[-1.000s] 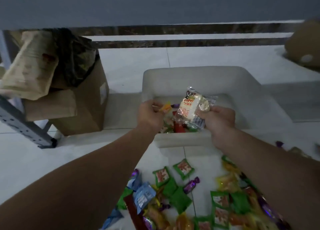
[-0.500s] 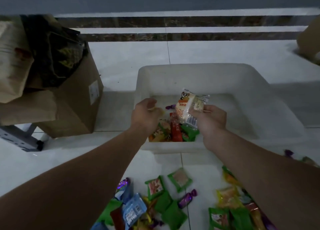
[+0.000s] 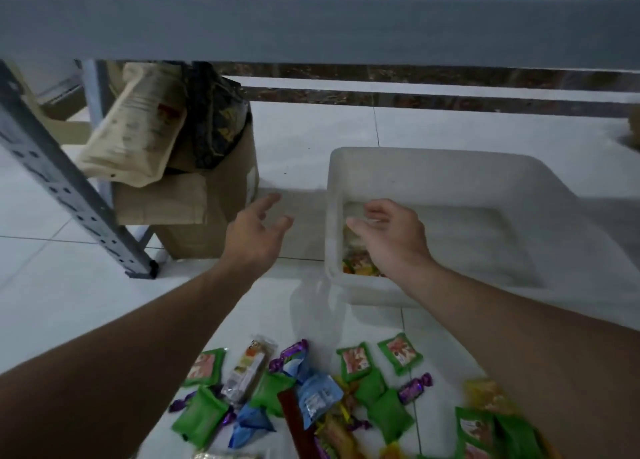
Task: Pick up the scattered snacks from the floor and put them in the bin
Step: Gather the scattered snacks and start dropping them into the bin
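One grey perforated metal upright [image 3: 69,188] slants down the far left to the white tiled floor [image 3: 86,303]. Just right of it a brown cardboard box [image 3: 194,209] stands on the floor, with a beige paper pouch [image 3: 138,129] and a dark crinkled bag [image 3: 218,119] leaning out of its top. A grey shelf board [image 3: 311,19] runs across the far side above everything.

The left hand [image 3: 254,232] hangs over bare floor between the box and the bin, fingers spread wide and holding nothing. To its right sits the white rectangular plastic bin [image 3: 433,168], with a small heap of colourful snack packets [image 3: 356,264] in its near left corner. The right hand [image 3: 391,237] is over that corner, palm down, fingers loosely extended and gripping nothing; a pale blurred shape lies beneath the fingers, and whether they touch it cannot be told.

Near the person, between the two forearms, the scattered snacks lie on the floor: green square packets [image 3: 202,415], a clear-wrapped bar [image 3: 247,368], blue packets [image 3: 318,398], a dark red stick [image 3: 298,424], purple twist-wrapped candies [image 3: 415,387], and, furthest right, yellow packets [image 3: 485,394] partly hidden by the right forearm.
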`<act>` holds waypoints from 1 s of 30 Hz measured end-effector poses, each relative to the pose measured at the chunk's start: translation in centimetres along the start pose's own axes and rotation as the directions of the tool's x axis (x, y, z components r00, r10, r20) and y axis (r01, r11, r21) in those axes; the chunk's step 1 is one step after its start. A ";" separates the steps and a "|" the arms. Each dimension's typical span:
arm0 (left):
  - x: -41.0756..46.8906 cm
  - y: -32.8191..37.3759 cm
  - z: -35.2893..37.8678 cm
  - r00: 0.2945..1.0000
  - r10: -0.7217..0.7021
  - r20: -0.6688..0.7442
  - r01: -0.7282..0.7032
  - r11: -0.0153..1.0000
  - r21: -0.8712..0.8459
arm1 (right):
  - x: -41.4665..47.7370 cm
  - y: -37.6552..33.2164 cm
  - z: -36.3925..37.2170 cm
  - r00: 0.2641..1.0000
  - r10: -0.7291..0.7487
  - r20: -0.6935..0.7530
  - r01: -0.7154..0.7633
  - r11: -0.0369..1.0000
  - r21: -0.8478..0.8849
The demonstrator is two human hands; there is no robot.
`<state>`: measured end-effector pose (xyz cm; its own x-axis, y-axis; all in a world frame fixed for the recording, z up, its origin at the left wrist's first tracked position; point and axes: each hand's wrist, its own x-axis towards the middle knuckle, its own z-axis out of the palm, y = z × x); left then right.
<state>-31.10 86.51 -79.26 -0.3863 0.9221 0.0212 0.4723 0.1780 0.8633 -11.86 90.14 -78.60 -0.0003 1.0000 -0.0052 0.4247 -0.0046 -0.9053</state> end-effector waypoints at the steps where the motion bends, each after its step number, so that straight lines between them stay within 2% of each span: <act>1: -0.6 -0.6 -1.2 1.000 -0.001 0.006 0.001 1.000 0.003 | -0.6 -0.7 0.8 0.999 -0.031 0.038 0.032 0.999 -0.030; 3: -1.7 -1.7 -3.6 1.000 -0.010 -0.003 0.010 1.000 0.025 | -1.8 -1.7 2.7 0.992 -0.071 0.104 0.079 0.994 -0.075; 8: -5.7 -5.5 -9.9 0.987 -0.035 -0.155 0.056 0.990 0.133 | -6.2 -3.6 8.6 0.950 -0.118 0.289 0.173 0.970 -0.173; 14: -11.5 -12.5 -16.9 0.941 -0.156 -0.301 0.226 0.951 0.213 | -12.2 -4.8 16.0 0.868 -0.113 0.483 0.230 0.954 -0.191; 22: -18.1 -19.7 -21.3 0.928 -0.244 -0.282 0.334 0.879 0.339 | -18.7 -4.4 23.9 0.703 -0.071 0.708 0.347 0.903 -0.254; 30: -21.9 -24.1 -23.1 0.914 -0.325 -0.244 0.399 0.830 0.389 | -21.8 -1.2 29.4 0.564 -0.008 0.825 0.479 0.817 -0.320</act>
<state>-52.32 54.11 -88.85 -0.6997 0.7008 -0.1385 0.5459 0.6496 0.5292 -38.99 68.29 -89.84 -0.7510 0.5624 -0.3460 0.6363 0.4764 -0.6068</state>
